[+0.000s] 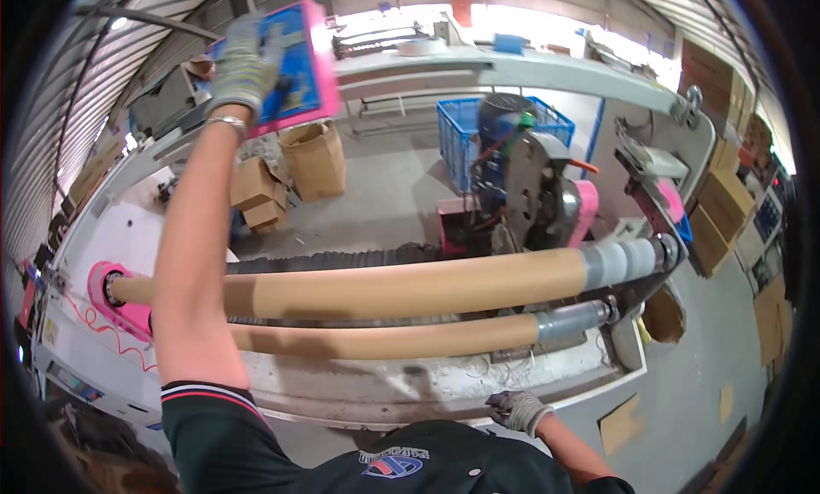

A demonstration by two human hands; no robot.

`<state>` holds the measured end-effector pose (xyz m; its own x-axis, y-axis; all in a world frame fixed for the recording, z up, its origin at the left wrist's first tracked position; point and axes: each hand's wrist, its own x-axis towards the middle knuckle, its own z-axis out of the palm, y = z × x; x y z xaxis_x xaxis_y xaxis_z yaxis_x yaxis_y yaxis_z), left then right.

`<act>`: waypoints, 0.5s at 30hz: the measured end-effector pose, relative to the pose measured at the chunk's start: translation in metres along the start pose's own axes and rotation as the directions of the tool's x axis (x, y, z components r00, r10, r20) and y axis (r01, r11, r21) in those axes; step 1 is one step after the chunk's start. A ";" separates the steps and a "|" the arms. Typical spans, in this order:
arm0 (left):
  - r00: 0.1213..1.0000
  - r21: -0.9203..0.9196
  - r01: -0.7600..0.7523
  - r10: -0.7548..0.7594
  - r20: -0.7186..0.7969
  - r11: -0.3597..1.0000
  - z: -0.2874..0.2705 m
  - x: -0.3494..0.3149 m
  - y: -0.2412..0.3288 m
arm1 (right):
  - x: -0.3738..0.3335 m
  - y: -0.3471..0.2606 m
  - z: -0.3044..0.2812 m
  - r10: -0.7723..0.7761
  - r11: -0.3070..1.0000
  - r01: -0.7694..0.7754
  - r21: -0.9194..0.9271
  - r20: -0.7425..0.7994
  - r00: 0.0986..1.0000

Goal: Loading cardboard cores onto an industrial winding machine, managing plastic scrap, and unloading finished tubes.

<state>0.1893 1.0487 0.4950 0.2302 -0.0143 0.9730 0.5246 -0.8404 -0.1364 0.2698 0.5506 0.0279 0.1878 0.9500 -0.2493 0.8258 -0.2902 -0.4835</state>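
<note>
My left hand (245, 65), in a pale striped work glove, is raised at the far left against a blue panel (299, 54) with a pink frame. Its fingers reach up over the panel's face, blurred but seemingly stretched out. Below my left arm run two long tan rollers (410, 289), one behind the other, which look wrapped in brown paper or tubing. Grey sleeves (619, 265) cover their right ends. My right hand (518, 411), gloved too, is low at the machine's front edge, fingers loosely bent and apart, with nothing visible in them.
A white machine bed (444, 396) lies in front of the rollers. Behind them stand a motor unit (534, 182), a blue crate (455, 140) and cardboard boxes (313, 159). A pink guard (102, 280) surrounds the left roller ends; a red air hose (107, 327) hangs nearby.
</note>
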 end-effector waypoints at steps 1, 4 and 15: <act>0.999 0.090 0.027 -0.024 -0.036 0.996 0.002 0.004 0.003 | -0.015 0.017 0.005 0.053 0.998 -0.052 0.027 -0.025 0.998; 0.961 -0.005 0.261 -0.261 -0.088 0.965 0.005 0.003 0.038 | -0.058 0.075 0.047 0.194 0.975 -0.190 0.112 -0.027 0.981; 0.988 0.079 -0.082 0.070 0.140 0.994 0.027 -0.056 0.004 | -0.035 0.057 -0.003 0.282 0.944 -0.308 0.119 0.195 0.939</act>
<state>0.2004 1.0609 0.4348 0.3787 0.0027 0.9255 0.5670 -0.7911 -0.2297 0.3122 0.5011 0.0118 0.3057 0.7879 -0.5346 0.6580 -0.5806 -0.4795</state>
